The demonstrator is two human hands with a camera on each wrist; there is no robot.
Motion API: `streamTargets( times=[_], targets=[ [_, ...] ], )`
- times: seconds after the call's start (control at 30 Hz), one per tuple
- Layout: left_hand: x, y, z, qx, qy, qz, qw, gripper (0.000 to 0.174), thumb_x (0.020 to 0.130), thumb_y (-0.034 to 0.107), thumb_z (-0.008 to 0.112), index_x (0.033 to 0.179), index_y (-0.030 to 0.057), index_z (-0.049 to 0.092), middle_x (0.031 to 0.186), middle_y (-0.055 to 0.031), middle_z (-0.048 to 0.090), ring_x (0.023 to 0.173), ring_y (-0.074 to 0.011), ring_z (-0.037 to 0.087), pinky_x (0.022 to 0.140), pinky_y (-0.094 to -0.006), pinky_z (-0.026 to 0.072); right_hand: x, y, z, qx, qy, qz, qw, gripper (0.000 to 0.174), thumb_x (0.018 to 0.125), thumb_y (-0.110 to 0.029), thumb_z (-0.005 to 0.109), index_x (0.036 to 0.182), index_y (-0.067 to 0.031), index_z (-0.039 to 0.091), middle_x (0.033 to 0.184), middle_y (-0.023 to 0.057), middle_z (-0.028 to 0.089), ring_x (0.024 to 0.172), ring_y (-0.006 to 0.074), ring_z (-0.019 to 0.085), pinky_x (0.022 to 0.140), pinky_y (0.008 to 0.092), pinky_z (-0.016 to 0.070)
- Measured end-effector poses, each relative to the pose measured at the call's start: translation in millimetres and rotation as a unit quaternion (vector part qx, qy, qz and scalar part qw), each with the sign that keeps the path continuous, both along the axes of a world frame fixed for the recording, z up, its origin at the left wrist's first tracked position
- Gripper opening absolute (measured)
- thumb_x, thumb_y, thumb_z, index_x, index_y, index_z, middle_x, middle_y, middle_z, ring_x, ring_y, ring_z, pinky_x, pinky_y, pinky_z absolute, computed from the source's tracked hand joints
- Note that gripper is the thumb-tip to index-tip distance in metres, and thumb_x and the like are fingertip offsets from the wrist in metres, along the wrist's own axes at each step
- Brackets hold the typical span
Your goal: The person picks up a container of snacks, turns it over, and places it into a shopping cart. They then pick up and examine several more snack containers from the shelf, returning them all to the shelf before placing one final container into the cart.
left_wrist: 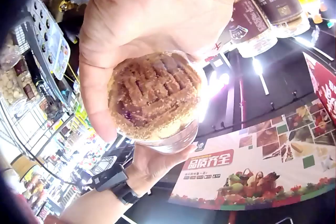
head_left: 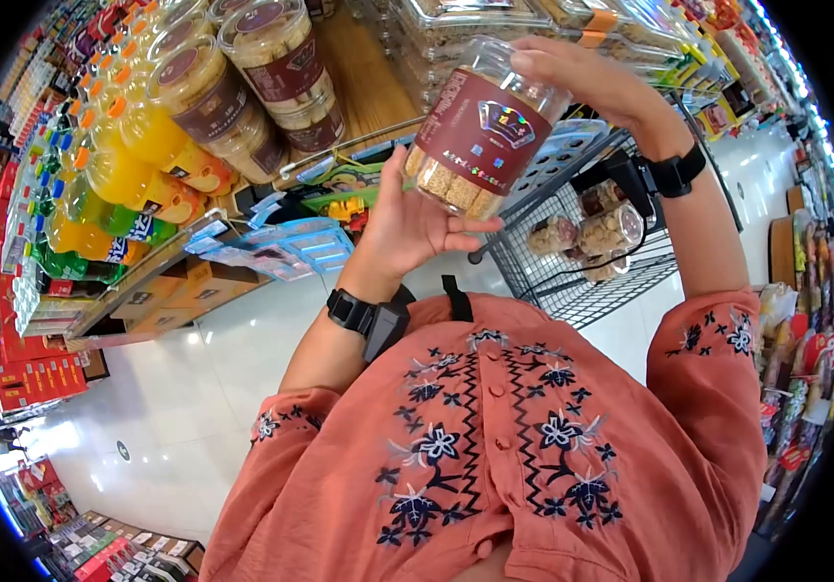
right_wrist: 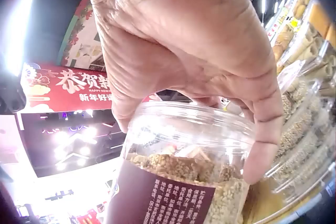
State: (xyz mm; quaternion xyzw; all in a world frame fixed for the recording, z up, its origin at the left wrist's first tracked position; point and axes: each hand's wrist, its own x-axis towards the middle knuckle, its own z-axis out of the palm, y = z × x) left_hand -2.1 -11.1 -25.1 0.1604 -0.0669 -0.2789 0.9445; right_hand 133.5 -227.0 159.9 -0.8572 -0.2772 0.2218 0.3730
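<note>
A clear plastic jar [head_left: 485, 136] with a maroon label and pale, crumb-coated sticks inside is held tilted between both hands. The left hand [head_left: 413, 225] cups its base, thumb on one side; in the left wrist view the jar's bottom [left_wrist: 155, 95] lies against that palm [left_wrist: 152, 19]. The right hand [head_left: 587, 80] grips the jar's top end, and in the right wrist view its fingers and thumb [right_wrist: 184, 40] span the clear rim [right_wrist: 194, 116] above the label [right_wrist: 157, 198].
Beyond the hands a wooden shelf [head_left: 363, 73] bears stacked jars [head_left: 276, 58] and clear boxes [head_left: 475, 12]. Orange drink bottles [head_left: 145, 141] stand at the left. A wire cart [head_left: 572, 291] with several packs [head_left: 611, 231] stands at the right, below the right forearm.
</note>
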Motion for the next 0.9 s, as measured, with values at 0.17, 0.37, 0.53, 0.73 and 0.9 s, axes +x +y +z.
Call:
streamTargets(
  times=[0.17,0.37,0.53,0.73,0.9],
  targets=[
    [3,-8,-16,-0.047,0.022,-0.043,0.998,0.090,0.098,0.078,0.033,0.160,0.0138,0.029,0.148,-0.0335,0.047,0.120,-0.0548,0.061,0.081,-0.0525,0.0647,-3,-15,-16,0.018,0.031,-0.028,0.999,0.086,0.093,-0.062,0.066,0.149,-0.0002,0.048,0.136,0.0095,0.059,0.128,0.0207,0.052,0.106,0.0363,0.0407],
    [4,-14,-21,-0.048,0.014,-0.059,0.997,0.090,0.097,0.078,0.034,0.161,0.0140,0.029,0.148,-0.0327,0.047,0.121,-0.0554,0.060,0.083,-0.0544,0.0641,-1,-30,-27,0.025,0.036,-0.011,0.999,0.077,0.097,-0.060,0.062,0.148,-0.0032,0.050,0.134,0.0075,0.059,0.126,0.0201,0.052,0.105,0.0358,0.0416],
    [4,-12,-19,-0.041,0.026,-0.062,0.997,0.091,0.097,0.078,0.034,0.161,0.0144,0.029,0.148,-0.0325,0.047,0.121,-0.0561,0.059,0.082,-0.0545,0.0644,-2,-28,-23,0.020,0.018,0.010,1.000,0.078,0.096,-0.061,0.061,0.148,-0.0044,0.050,0.131,0.0055,0.059,0.123,0.0188,0.053,0.104,0.0353,0.0418],
    [-4,-3,8,0.016,0.009,-0.007,1.000,0.091,0.097,0.076,0.038,0.159,0.0094,0.028,0.148,-0.0290,0.048,0.124,-0.0557,0.057,0.078,-0.0529,0.0661,0,-18,-13,0.033,-0.004,0.046,0.998,0.074,0.095,-0.059,0.063,0.147,-0.0074,0.052,0.130,0.0057,0.062,0.122,0.0168,0.055,0.099,0.0325,0.0452],
    [2,7,31,0.019,-0.008,0.057,0.998,0.089,0.098,0.074,0.038,0.159,0.0099,0.029,0.151,-0.0284,0.046,0.126,-0.0564,0.054,0.081,-0.0587,0.0640,14,-8,-7,0.089,-0.062,0.082,0.991,0.070,0.093,-0.051,0.070,0.147,-0.0101,0.052,0.133,0.0100,0.061,0.129,0.0202,0.055,0.103,0.0370,0.0476]
  ],
)
